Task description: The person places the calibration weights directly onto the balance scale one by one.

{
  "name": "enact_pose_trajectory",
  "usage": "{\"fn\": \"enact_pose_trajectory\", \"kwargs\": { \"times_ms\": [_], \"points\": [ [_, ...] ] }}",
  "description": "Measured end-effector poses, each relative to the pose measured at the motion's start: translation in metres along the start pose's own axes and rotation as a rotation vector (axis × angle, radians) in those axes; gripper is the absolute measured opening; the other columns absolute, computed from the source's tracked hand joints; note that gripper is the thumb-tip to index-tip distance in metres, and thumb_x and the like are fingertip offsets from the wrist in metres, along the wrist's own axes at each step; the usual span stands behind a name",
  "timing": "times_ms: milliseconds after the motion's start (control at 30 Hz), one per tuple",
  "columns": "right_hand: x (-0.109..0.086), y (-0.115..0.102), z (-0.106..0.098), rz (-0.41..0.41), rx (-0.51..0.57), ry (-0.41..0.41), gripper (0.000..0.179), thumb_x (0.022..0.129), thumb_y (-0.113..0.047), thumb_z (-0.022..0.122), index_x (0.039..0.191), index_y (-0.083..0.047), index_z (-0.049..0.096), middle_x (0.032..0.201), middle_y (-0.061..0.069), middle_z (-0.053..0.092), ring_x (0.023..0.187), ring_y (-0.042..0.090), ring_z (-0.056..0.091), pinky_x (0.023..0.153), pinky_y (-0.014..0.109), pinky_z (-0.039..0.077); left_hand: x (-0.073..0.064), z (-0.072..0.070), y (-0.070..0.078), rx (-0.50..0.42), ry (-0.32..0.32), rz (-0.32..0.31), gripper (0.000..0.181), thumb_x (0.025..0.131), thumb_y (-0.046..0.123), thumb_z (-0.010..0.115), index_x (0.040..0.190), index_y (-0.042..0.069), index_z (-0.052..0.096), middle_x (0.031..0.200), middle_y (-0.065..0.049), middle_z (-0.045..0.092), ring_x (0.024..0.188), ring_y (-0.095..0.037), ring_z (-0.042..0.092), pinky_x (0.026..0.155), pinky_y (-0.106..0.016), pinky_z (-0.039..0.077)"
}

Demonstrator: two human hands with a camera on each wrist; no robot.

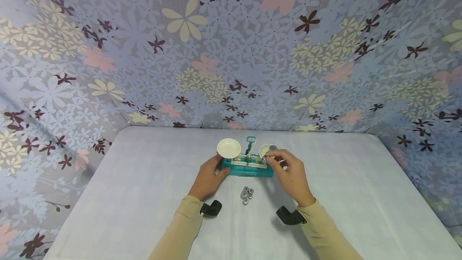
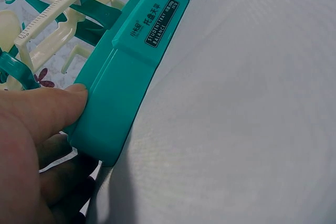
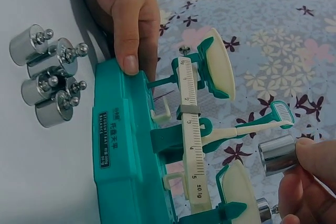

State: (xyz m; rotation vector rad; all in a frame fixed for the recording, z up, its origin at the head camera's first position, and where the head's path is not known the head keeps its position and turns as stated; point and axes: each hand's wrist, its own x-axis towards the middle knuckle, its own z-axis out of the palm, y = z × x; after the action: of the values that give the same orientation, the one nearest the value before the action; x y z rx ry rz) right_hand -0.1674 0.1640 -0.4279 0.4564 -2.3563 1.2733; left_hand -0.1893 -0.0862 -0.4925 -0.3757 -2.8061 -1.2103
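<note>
A teal tray balance point(image 1: 249, 171) stands on the white-covered table, with a cream left pan point(image 1: 229, 148) and a cream right pan point(image 3: 237, 187). My left hand point(image 1: 207, 177) grips the left end of its base, thumb point(image 2: 71, 103) on top and the other fingers around the end. Between thumb and fingers, my right hand point(image 1: 292, 175) pinches a shiny metal weight point(image 3: 277, 155) close to the right pan. A second metal weight point(image 3: 264, 211) sits at that pan, partly cut off in the right wrist view. The white scale beam point(image 3: 191, 129) carries a small metal slider point(image 3: 188, 110).
Several knobbed metal weights point(image 1: 246, 194) stand grouped on the table in front of the balance, between my forearms. Behind the table hangs a flower-patterned cloth point(image 1: 231, 51). A black wrist device point(image 1: 290, 216) sits at my right cuff, another device point(image 1: 211, 208) at my left.
</note>
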Motion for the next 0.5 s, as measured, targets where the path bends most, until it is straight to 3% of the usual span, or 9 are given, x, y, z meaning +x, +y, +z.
{"fn": "enact_pose_trajectory", "kwargs": {
  "times_ms": [167, 500],
  "points": [
    [0.0028, 0.0019, 0.0003, 0.014, -0.003, 0.033, 0.013, 0.088, -0.020, 0.065, 0.100, -0.015, 0.069, 0.098, -0.005, 0.065, 0.076, 0.012, 0.058, 0.061, 0.022, 0.048, 0.0002, 0.0001, -0.0008, -0.009, -0.003, 0.002, 0.061, 0.092, 0.034, 0.056, 0.142, 0.005, 0.035, 0.142, -0.011, 0.041, 0.131, -0.024, 0.038, 0.109, -0.038, 0.031],
    [0.0069, 0.0043, 0.0033, 0.014, -0.079, 0.105, 0.011, 0.086, -0.014, 0.067, 0.095, -0.010, 0.070, 0.094, -0.001, 0.067, 0.069, 0.012, 0.057, 0.053, 0.019, 0.043, 0.0012, 0.0009, -0.0030, -0.011, -0.004, 0.006, 0.061, 0.092, 0.033, 0.056, 0.142, 0.005, 0.036, 0.141, -0.011, 0.042, 0.130, -0.022, 0.038, 0.109, -0.037, 0.031]
  ]
}}
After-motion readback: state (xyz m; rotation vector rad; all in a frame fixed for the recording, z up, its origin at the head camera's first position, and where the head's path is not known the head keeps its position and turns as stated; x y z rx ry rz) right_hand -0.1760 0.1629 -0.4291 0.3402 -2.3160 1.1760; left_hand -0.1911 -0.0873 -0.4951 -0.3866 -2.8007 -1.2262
